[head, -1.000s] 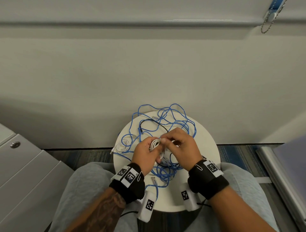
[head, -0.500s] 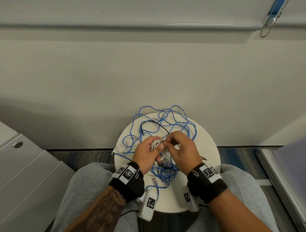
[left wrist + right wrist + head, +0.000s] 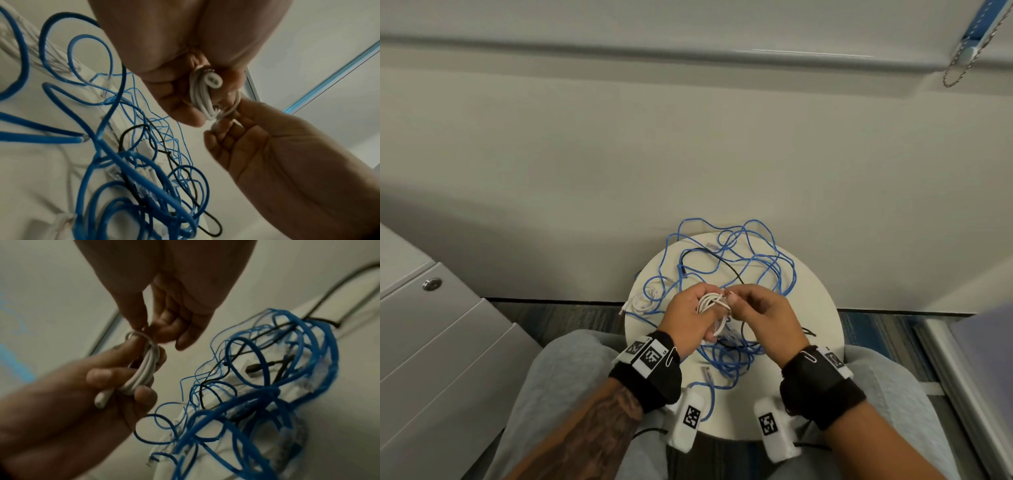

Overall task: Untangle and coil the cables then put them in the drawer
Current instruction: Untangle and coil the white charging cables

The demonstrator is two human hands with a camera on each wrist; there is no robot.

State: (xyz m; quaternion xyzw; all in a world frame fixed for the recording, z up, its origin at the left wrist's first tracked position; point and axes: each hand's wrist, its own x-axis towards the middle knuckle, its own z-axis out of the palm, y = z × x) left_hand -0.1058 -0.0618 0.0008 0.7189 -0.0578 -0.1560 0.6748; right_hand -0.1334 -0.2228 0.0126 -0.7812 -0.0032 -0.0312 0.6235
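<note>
My left hand (image 3: 690, 317) grips a small coil of white cable (image 3: 709, 301) (image 3: 202, 97) (image 3: 141, 369) just above the round white table (image 3: 815, 308). Its white plug end (image 3: 212, 79) sticks out of the fist. My right hand (image 3: 760, 310) pinches the coil's loose end loop (image 3: 136, 335) between thumb and forefinger. Under both hands a tangle of blue cable (image 3: 739, 260) (image 3: 98, 146) (image 3: 267, 394) spreads over the table, with a thin black cable (image 3: 715, 257) (image 3: 148, 138) threaded through it. Another white cable (image 3: 642, 303) lies at the table's left edge.
A grey drawer cabinet (image 3: 431, 342) with a round lock (image 3: 432, 284) stands at the left, its drawers closed. A wall rises right behind the table. My knees in grey trousers (image 3: 558, 383) flank the table. Another piece of furniture (image 3: 969, 359) sits at the right.
My right hand has shifted a little left and up at the top of the white coil, now pinching its end loop. The left hand keeps the coil in the same place.
</note>
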